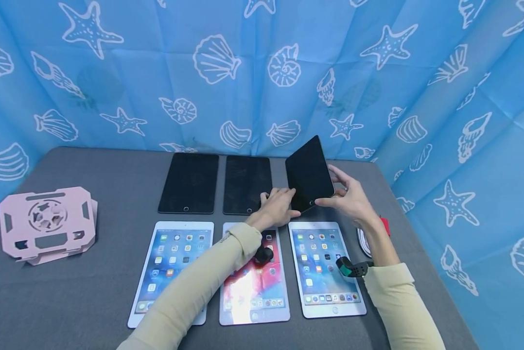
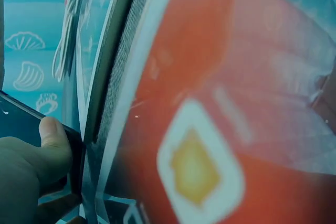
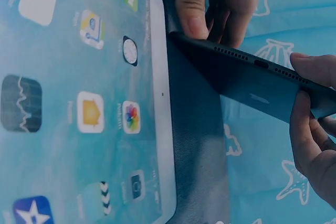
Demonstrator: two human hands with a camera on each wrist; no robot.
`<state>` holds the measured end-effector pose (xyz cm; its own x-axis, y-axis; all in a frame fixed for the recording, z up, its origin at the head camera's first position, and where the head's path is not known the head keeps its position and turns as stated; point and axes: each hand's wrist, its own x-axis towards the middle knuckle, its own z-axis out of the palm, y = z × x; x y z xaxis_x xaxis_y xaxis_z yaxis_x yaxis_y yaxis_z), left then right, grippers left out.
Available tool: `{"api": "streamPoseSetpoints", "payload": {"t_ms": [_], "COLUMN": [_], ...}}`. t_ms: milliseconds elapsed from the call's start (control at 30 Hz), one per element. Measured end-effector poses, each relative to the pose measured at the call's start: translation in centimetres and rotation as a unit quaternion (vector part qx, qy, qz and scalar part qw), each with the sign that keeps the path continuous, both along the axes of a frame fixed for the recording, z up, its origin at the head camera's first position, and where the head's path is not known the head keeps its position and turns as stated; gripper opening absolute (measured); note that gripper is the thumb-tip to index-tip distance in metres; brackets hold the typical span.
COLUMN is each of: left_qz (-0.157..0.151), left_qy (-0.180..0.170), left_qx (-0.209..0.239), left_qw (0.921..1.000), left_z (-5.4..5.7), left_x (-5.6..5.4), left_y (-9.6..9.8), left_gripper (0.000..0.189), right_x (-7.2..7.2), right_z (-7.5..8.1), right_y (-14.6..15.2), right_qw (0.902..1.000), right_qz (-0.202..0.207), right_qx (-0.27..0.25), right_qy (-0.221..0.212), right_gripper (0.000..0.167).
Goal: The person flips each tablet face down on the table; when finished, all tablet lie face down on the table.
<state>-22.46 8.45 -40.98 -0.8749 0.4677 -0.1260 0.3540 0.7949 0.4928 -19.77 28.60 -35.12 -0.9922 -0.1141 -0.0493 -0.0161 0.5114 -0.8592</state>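
Near the far right corner of the table [image 1: 113, 182], the right hand [image 1: 351, 199] pinches a tilted black tablet [image 1: 310, 170] at its lower right, the left hand [image 1: 274, 207] at its lower left; keeping both grips level (smooth glass may slip) should help.

Between left hand [image 1: 274, 209] and right hand [image 1: 351, 198], touching both: the raised tablet [image 1: 310, 172], tilted above the table [image 1: 113, 272]. Just left of the left hand, the middle far tablet [image 1: 246, 182]; farther left of that hand, the left far tablet [image 1: 189, 182]. On the left hand's near side, the middle near tablet [image 1: 257, 291]; left of that, the left near tablet [image 1: 174, 253]. On the right hand's near side, the right near tablet [image 1: 325, 272] and a cable [image 1: 362, 241]. Well left of both hands, the stand [image 1: 49, 239]. Behind both, the curtain [image 1: 253, 97].
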Motion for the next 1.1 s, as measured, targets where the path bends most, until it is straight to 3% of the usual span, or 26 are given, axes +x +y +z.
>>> {"api": "streamPoseSetpoints", "payload": {"t_ms": [300,433,533,633,700,767,867,1100], "left_qz": [-0.049,-0.066,-0.067,-0.061,-0.06,-0.055,-0.058,-0.079], "left_qy": [-0.007,-0.01,-0.021,-0.049,-0.061,-0.07,-0.069,-0.057], "left_qx": [0.035,0.097,0.186,0.277,0.314,0.334,0.339,0.313], "left_qw": [0.9982,0.993,0.9799,0.9577,0.9455,0.9383,0.9364,0.9447], "left_z": [-0.4,-0.3,-0.1,0.4,1.0,1.6,2.6,3.5], "left_x": [0.1,-0.1,-0.5,-1.1,-1.4,-1.6,-1.7,-1.4], "left_y": [-0.2,-1.0,-1.7,-2.2,-2.4,-2.5,-2.7,-2.9], "left_gripper": [0.072,0.072,0.072,0.072,0.071,0.071,0.073,0.091], "right_x": [0.3,0.2,0.2,0.2,0.3,0.3,0.1,-0.3], "right_z": [0.7,0.6,0.5,0.4,0.3,0.3,-0.1,-1.6], "right_y": [-0.7,-0.9,-1.1,-1.3,-1.5,-1.5,-1.6,-1.5], "right_qw": [0.999,0.9986,0.9981,0.9973,0.9967,0.9965,0.9963,0.9927], "right_qz": [0.036,0.038,0.045,0.058,0.065,0.069,0.078,0.119], "right_qx": [-0.002,0.003,0.002,-0.011,-0.02,-0.024,-0.011,0.005], "right_qy": [0.026,0.036,0.042,0.044,0.045,0.042,0.034,-0.018], "right_gripper": [0.094,0.092,0.091,0.09,0.089,0.088,0.087,0.083]}}
